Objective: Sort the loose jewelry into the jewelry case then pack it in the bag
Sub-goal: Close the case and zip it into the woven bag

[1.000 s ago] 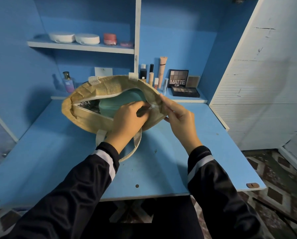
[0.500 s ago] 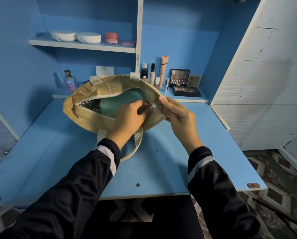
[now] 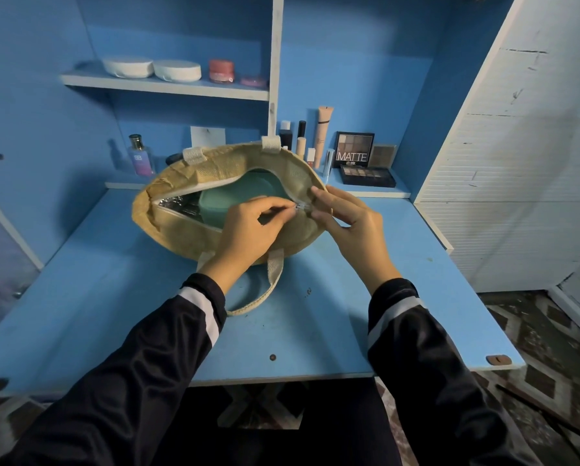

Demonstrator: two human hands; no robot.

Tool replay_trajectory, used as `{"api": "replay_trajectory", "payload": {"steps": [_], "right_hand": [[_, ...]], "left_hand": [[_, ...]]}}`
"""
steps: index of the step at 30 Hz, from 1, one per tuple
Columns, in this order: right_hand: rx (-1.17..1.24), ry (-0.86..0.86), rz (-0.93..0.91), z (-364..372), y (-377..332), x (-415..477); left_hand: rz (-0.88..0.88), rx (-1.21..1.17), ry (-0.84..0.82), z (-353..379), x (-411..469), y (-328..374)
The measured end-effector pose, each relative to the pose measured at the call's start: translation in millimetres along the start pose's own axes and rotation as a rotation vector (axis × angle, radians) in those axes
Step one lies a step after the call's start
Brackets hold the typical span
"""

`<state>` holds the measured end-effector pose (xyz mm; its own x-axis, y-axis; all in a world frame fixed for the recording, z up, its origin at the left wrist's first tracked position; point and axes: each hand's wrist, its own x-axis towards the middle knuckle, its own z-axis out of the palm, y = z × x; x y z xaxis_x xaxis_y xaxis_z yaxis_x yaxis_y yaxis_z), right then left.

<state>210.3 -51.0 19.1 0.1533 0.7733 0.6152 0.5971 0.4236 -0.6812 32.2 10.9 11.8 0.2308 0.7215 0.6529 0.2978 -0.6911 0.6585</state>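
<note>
While the teal jewelry case (image 3: 245, 196) sits inside the tan woven bag (image 3: 181, 227), its zip gapes.
The left hand (image 3: 248, 233) fingers (image 3: 280, 210) pinch the metal zipper pull (image 3: 296, 206); the right hand (image 3: 349, 223) pinches fabric just beside; the open zip runs leftward.

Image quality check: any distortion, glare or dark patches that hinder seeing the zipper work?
Head view: wide-angle bending bows the table edges; light is dim and bluish; the foil lining glints inside the bag; the zipper pull pinched by the left hand is small but sharp, the right hand gripping the bag beside it; sleeves go near-black at the bottom.
</note>
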Motion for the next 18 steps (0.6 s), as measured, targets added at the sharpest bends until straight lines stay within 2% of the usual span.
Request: {"api": "replay_trajectory", "payload": {"steps": [6,9,18], "right_hand": [[-0.124,-0.042,-0.049,-0.5,2.0,3.1],[-0.106,-0.047,-0.041,1.5,1.4,1.6],[-0.146,-0.152,-0.070,7.9,3.9,1.2]], "left_hand": [[0.024,-0.041,0.026,-3.1,-6.8,3.2],[0.007,-0.076,0.020,-4.4,-9.9,3.2],[-0.166,-0.259,-0.067,-9.5,-9.5,2.3]]}}
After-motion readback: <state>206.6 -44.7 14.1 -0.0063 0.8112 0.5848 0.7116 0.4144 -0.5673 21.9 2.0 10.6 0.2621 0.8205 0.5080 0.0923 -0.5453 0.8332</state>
